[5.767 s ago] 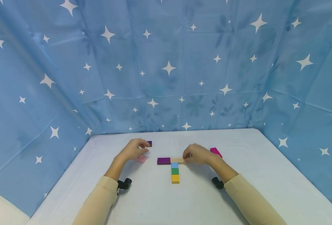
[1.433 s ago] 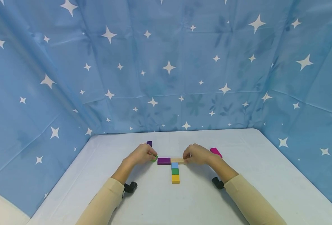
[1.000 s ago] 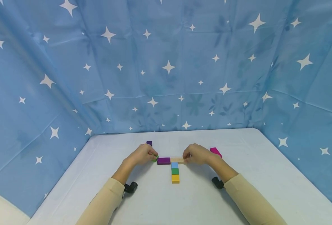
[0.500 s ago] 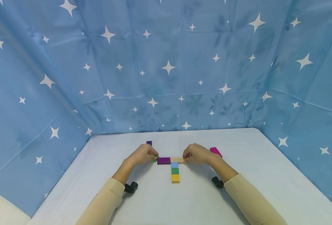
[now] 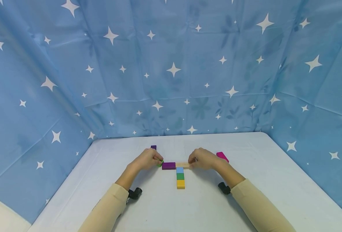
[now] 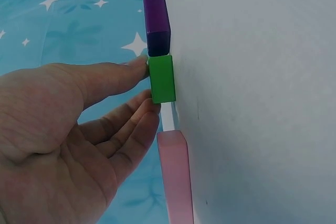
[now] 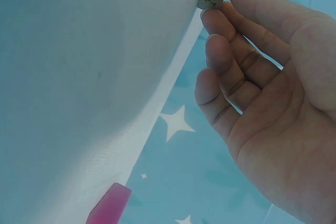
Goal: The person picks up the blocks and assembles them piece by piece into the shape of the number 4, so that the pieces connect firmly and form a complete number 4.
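Note:
My left hand (image 5: 147, 159) pinches a small light-green block (image 6: 162, 79) between thumb and fingers. That block stands at the left end of a purple block (image 5: 168, 166), touching or nearly touching it. A plain wooden block (image 5: 182, 165) continues the row to the right of the purple one. My right hand (image 5: 202, 159) grips its right end, which bears the number 24 in the right wrist view. Below the wooden block, a light-blue block (image 5: 180, 170), a green block (image 5: 180, 176) and a yellow block (image 5: 181, 184) form a column.
A pink block (image 6: 176, 174) lies near my left fingers, hidden in the head view. Farther back is a dark purple block (image 5: 153, 147), partly covered by my left hand. A magenta block (image 5: 222, 157) lies beyond my right wrist. A starry blue curtain (image 5: 174, 96) surrounds the white table (image 5: 165, 212).
Since the earliest frame, my left hand has moved right and taken hold of the light-green block, now at the purple block's left end. My right hand has stayed on the wooden block.

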`<act>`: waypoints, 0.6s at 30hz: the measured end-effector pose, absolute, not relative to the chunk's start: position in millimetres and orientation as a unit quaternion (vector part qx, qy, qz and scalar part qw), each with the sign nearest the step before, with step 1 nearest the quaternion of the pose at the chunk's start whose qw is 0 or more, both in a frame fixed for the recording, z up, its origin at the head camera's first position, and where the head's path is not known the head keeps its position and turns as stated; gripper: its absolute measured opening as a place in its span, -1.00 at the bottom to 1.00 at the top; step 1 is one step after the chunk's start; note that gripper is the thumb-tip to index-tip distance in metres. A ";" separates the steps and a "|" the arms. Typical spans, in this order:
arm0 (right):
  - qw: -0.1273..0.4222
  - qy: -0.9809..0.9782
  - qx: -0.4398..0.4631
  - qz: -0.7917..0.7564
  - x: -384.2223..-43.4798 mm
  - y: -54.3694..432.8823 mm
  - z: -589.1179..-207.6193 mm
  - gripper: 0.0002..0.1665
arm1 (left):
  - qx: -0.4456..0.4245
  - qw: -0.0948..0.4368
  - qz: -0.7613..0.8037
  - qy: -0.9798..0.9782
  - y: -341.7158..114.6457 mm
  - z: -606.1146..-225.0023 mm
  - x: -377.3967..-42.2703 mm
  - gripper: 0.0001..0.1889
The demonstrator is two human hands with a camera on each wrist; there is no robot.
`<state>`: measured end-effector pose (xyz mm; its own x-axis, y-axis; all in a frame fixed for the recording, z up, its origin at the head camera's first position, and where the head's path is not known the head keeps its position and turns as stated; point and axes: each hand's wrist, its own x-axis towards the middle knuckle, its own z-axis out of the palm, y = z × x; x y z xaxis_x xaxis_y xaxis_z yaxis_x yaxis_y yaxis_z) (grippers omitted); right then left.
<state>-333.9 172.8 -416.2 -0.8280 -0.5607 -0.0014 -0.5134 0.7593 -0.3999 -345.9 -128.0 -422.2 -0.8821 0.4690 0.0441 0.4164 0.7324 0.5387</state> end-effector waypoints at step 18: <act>0.062 0.936 -0.286 -0.194 -332.5 173.1 -416.0 -0.87 | 0.186 0.069 0.307 0.931 -148.4 -413.7 -349.6 -0.77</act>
